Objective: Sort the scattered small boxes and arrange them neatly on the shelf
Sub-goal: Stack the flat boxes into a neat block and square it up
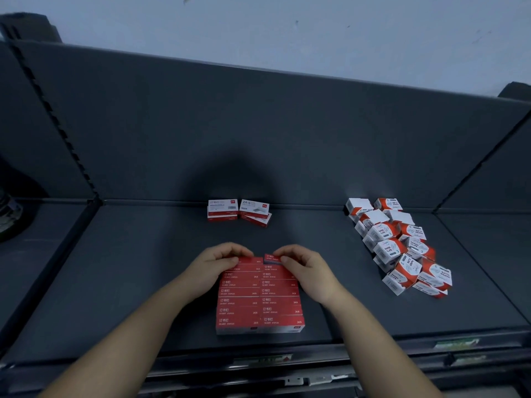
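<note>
Dark grey shelf (143, 268) spans my view. Near its front lies a two-column block (258, 305) of red staple boxes; a jumbled paper-clip box pile (402, 248) sits well right, two short stacks (238, 212) at the back. My left hand (218, 264) curls fingers on the block's far-left box (246, 260); my right hand (304, 268) pinches a red box (272, 257) at its far-right end.

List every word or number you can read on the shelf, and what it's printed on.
"订书钉" and "24/6": each red staple box in the front block.
"订书钉": left white box at the back.
"24/6": right white box at the back.
"PAPER CLIPS": boxes in the right pile.
Barcodes, small print, shelf-edge tags: too blurred to read.
</note>
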